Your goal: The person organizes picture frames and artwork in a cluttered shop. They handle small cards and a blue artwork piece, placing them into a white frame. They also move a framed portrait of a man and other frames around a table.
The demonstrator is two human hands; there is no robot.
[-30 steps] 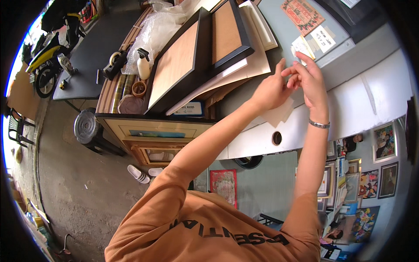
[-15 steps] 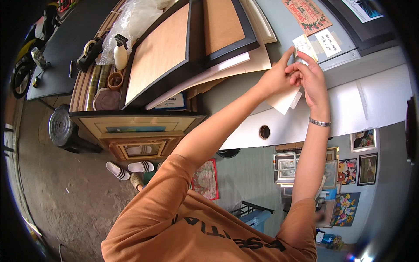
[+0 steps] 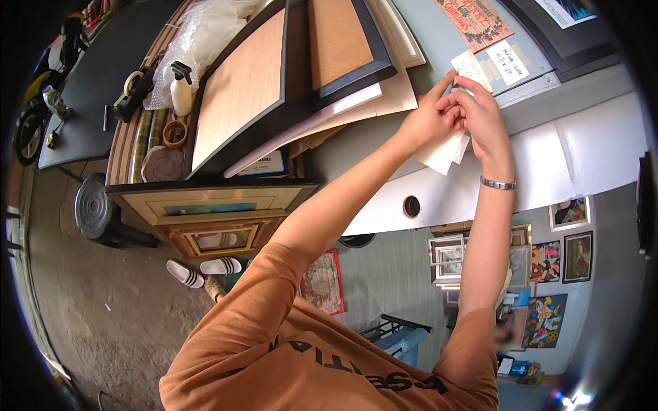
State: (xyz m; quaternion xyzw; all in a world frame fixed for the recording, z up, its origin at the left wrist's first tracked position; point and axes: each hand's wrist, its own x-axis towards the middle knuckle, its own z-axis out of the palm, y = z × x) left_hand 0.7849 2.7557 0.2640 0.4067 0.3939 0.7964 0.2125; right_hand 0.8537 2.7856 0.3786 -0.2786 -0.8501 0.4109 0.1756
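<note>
My left hand (image 3: pixel 423 123) and my right hand (image 3: pixel 485 122) meet over the grey table near its front edge. White paper slips (image 3: pixel 442 152) stick out below the fingers of my left hand, which is closed on them. My right hand's fingers are curled against the left; its index fingertip nears the left fingertips beside a pale yellow-edged note (image 3: pixel 471 71). What the right fingers pinch is hidden. A white handwritten card (image 3: pixel 507 61) lies taped just right of the note, with a wooden holiday sign (image 3: pixel 473 24) above.
Black-edged frames (image 3: pixel 236 96) lean at the left, with a spray bottle (image 3: pixel 181 89), tape dispenser (image 3: pixel 130 96) and bubble wrap (image 3: pixel 205 48) behind. A white panel (image 3: pixel 534 161) with a round hole runs along the table front. A black stool (image 3: pixel 103 212) stands on the floor.
Both hands stay together with the paper slips. The whole view has shifted slightly, the table items appearing a little further left and up; the fingers have barely moved.
</note>
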